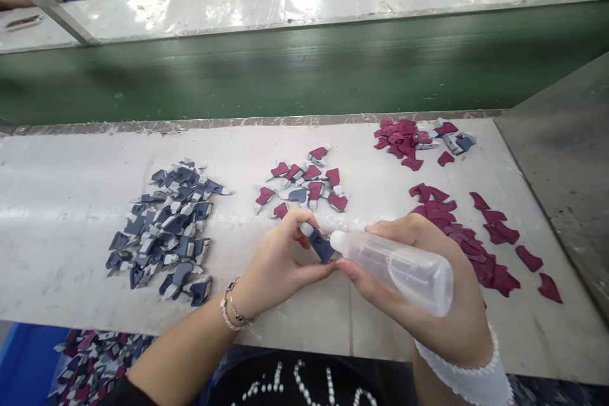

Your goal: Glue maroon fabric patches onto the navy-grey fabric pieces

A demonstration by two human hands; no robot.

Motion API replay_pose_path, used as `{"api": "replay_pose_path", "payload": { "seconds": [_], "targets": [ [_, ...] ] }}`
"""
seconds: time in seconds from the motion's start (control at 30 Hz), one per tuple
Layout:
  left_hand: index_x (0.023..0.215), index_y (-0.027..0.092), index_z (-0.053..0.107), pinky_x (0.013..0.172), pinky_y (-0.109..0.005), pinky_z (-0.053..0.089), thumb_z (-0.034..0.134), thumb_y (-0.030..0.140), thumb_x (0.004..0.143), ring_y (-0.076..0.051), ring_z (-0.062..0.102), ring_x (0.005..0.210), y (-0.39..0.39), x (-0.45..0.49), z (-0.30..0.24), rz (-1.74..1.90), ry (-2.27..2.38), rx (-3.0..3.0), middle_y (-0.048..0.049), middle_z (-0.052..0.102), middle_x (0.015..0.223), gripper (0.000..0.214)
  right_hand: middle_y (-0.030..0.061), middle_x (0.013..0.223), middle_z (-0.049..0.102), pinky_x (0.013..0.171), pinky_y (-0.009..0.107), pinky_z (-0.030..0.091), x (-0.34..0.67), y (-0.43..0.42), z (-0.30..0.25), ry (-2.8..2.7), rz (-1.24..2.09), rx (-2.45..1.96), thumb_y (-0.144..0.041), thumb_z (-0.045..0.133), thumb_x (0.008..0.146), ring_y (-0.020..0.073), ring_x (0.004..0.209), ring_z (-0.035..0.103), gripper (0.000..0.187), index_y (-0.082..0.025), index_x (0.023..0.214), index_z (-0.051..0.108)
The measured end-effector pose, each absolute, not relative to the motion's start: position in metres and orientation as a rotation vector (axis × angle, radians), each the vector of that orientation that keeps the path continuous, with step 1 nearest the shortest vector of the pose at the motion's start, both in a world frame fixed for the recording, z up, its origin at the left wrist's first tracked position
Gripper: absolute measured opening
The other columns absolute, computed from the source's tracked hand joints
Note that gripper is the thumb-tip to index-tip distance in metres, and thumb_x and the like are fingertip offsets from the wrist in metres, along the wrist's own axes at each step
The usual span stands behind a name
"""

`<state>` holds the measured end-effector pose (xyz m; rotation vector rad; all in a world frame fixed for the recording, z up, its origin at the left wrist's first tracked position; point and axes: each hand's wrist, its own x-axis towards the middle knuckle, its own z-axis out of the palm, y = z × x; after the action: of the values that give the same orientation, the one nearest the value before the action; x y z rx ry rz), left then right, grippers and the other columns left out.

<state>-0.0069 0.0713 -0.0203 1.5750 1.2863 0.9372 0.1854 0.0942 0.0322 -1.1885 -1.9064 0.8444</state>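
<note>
My left hand [280, 260] pinches a small dark blue and grey plastic part [320, 245] between thumb and fingers, above the near half of the table. My right hand [428, 292] is wrapped round a translucent squeeze bottle [399, 266], tilted so that its white tip points left at the part. The tip is at the part's edge; I cannot tell whether they touch. Just beyond my hands lies a loose group of grey parts with maroon faces [311, 172]. To the left spreads a heap of blue and grey parts [171, 228].
Maroon pieces [476, 247] lie scattered at the right, with another maroon pile [397, 139] behind them. A green conveyor belt [285, 70] runs past the table's far edge. A metal panel [566, 120] bounds the right side. At lower left is a blue bin [28, 355] of mixed parts.
</note>
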Motion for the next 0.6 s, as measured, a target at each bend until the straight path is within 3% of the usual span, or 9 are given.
{"api": "replay_pose_path", "payload": {
  "seconds": [0.6],
  "targets": [
    [0.104, 0.026, 0.049, 0.069, -0.024, 0.047, 0.082, 0.019, 0.072, -0.011, 0.055, 0.077, 0.0728, -0.0072, -0.0230, 0.952, 1.222, 1.499, 0.0017, 0.057, 0.099, 0.046, -0.0080, 0.068, 0.059, 0.050, 0.023, 0.045, 0.1816, 0.0919, 0.0330, -1.916, 0.845, -1.106, -0.033, 0.075, 0.080, 0.0087, 0.055, 0.059, 0.024, -0.026, 0.082, 0.052]
  ]
}}
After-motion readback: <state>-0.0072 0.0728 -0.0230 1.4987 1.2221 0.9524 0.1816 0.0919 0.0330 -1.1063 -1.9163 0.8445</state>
